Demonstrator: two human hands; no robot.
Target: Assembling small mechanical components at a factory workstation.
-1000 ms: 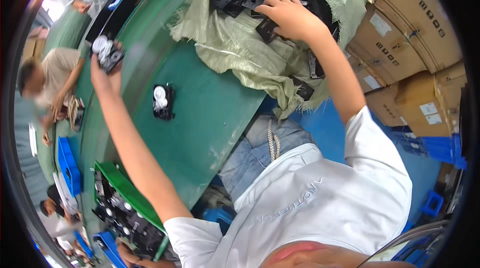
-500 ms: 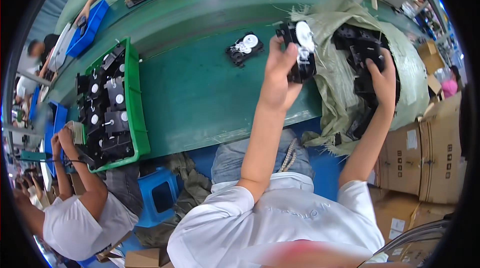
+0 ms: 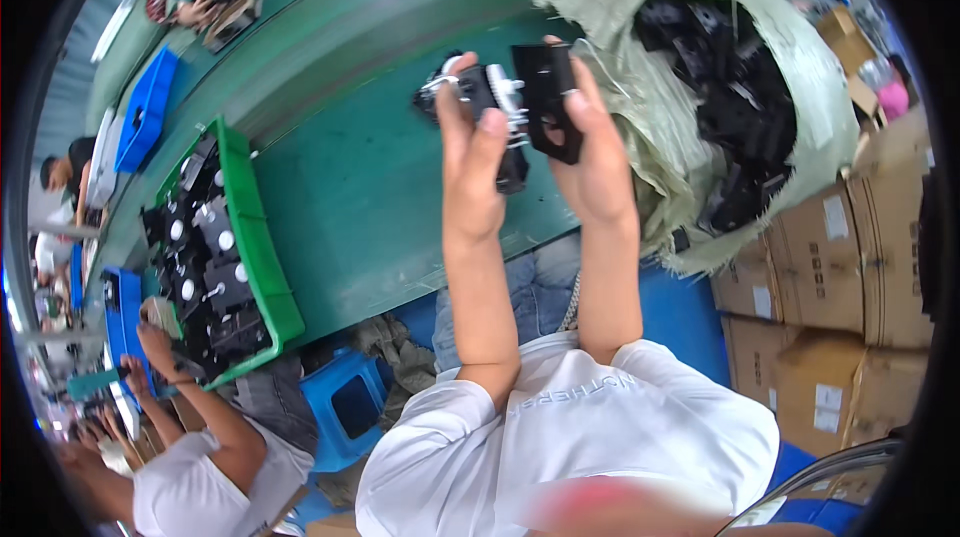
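Observation:
My left hand (image 3: 475, 177) is closed around a black gear mechanism (image 3: 507, 102) with white gears on its side, held upright above the green bench (image 3: 340, 227). Close beside it, my right hand (image 3: 605, 172) grips a flat black plastic housing (image 3: 545, 87) with a hole near its lower end. The two parts face each other with almost no gap; whether they touch I cannot tell. Behind my left fingers, a second gear mechanism (image 3: 428, 97) lies on the bench, partly hidden. A pale woven sack (image 3: 650, 127) lies open at right, full of black plastic parts (image 3: 740, 117).
At left, a green crate (image 3: 262, 237) holds several black units with white discs. A co-worker in a white shirt (image 3: 215, 482) sits beside a blue stool (image 3: 340, 402). Cardboard boxes (image 3: 815, 257) are stacked at right. A blue bin (image 3: 146, 117) stands farther left.
My right hand has come out of the sack with the black housing and moved left, next to the gear mechanism. My left hand has shifted left and turned the mechanism. The view has shifted.

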